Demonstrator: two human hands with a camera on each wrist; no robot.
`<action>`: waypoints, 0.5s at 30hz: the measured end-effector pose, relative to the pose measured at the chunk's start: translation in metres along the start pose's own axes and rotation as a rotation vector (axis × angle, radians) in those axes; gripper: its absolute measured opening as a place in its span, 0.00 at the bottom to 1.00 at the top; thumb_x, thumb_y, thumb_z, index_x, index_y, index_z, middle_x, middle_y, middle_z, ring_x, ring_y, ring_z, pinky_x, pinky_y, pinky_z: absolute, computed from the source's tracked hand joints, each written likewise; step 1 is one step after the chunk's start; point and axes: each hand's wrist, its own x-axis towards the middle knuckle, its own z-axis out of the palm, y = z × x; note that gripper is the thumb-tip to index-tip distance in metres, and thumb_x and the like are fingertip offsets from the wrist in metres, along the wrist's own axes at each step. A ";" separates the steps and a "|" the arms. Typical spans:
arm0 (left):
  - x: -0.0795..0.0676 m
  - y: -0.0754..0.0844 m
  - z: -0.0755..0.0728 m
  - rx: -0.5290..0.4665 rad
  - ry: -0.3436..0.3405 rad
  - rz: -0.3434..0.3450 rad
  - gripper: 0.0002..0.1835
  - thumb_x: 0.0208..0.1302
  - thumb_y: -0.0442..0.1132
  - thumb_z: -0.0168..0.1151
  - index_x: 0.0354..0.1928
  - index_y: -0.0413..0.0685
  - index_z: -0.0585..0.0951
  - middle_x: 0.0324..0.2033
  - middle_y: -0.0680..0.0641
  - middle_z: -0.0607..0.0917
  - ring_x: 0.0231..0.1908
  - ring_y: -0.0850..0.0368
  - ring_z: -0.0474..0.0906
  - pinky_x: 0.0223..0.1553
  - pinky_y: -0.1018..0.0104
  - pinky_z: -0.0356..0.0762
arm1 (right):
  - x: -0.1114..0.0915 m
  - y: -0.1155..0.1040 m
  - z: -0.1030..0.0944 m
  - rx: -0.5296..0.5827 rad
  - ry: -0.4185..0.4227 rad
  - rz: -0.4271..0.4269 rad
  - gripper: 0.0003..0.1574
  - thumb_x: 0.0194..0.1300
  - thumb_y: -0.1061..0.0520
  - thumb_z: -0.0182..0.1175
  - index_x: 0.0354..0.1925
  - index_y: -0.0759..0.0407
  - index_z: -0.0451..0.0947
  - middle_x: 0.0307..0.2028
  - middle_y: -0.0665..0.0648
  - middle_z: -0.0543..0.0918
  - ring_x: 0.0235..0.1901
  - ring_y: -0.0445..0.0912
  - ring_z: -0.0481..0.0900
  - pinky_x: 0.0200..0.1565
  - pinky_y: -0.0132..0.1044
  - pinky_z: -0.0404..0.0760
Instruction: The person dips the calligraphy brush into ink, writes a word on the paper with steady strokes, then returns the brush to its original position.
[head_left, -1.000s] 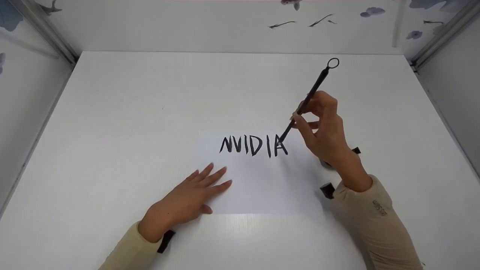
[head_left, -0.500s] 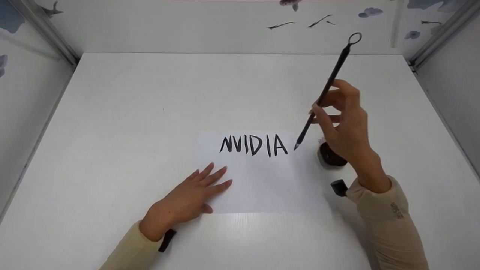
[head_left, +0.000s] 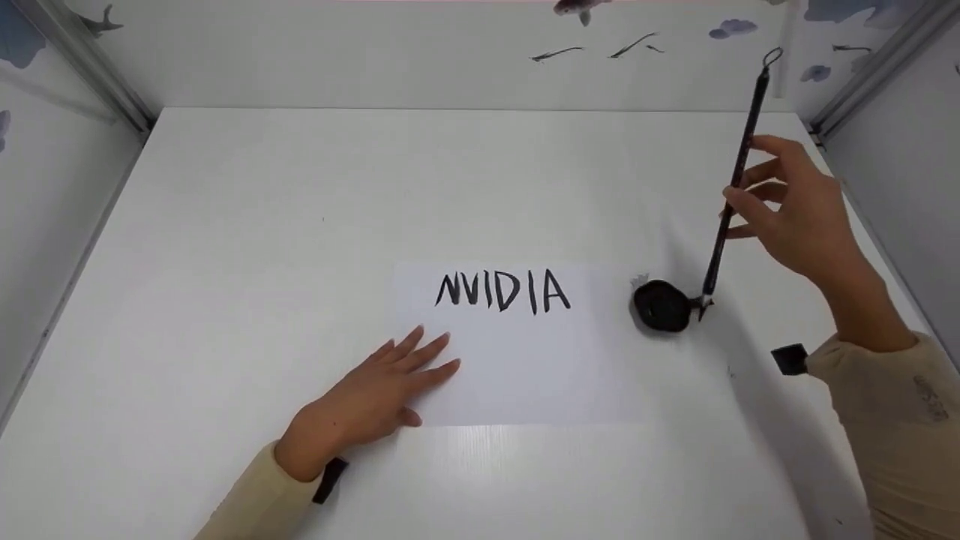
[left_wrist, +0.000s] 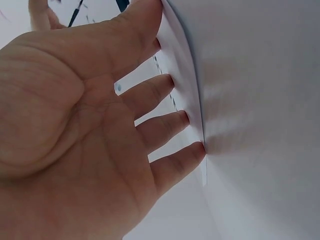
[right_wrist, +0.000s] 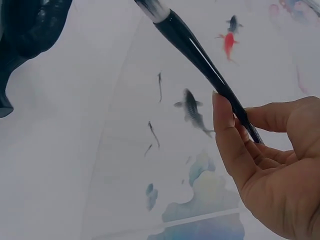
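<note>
In the head view my right hand pinches a black calligraphy brush with a hanging loop at its top. The brush stands nearly upright, its inked tip beside the short spout of a round black ink dish; whether tip and spout touch I cannot tell. The right wrist view shows thumb and fingers around the brush handle, with pale bristle roots above the dark ferrule. My left hand rests with spread fingers on the left edge of a white sheet of paper, which bears the handwritten black letters "NVIDIA".
The white table is bounded at the back by a white panel with painted fish and purple-blue blotches. Side panels rise at left and right. A small grey smudge lies next to the ink dish.
My right hand has carried the brush from the last letter rightward, past the ink dish to its spout, uncovering the dish. The left hand stays on the paper.
</note>
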 end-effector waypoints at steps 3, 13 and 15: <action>0.001 0.000 0.001 -0.001 0.000 0.007 0.40 0.55 0.37 0.70 0.71 0.49 0.65 0.72 0.43 0.55 0.71 0.40 0.44 0.66 0.42 0.51 | 0.004 0.012 -0.001 -0.006 -0.102 0.088 0.39 0.68 0.59 0.57 0.72 0.54 0.52 0.46 0.60 0.73 0.37 0.36 0.80 0.29 0.33 0.83; 0.003 0.001 0.001 0.010 0.004 0.011 0.40 0.56 0.38 0.69 0.71 0.50 0.64 0.73 0.44 0.55 0.71 0.41 0.44 0.67 0.44 0.51 | 0.014 0.041 0.002 -0.019 -0.331 0.262 0.40 0.69 0.57 0.56 0.72 0.61 0.50 0.52 0.66 0.71 0.36 0.40 0.83 0.34 0.42 0.84; 0.003 0.001 0.002 0.012 0.005 0.010 0.40 0.56 0.38 0.69 0.71 0.51 0.64 0.73 0.44 0.55 0.71 0.41 0.44 0.67 0.44 0.51 | 0.016 0.045 0.004 -0.020 -0.365 0.287 0.41 0.70 0.57 0.56 0.72 0.62 0.49 0.52 0.67 0.70 0.37 0.44 0.84 0.35 0.43 0.84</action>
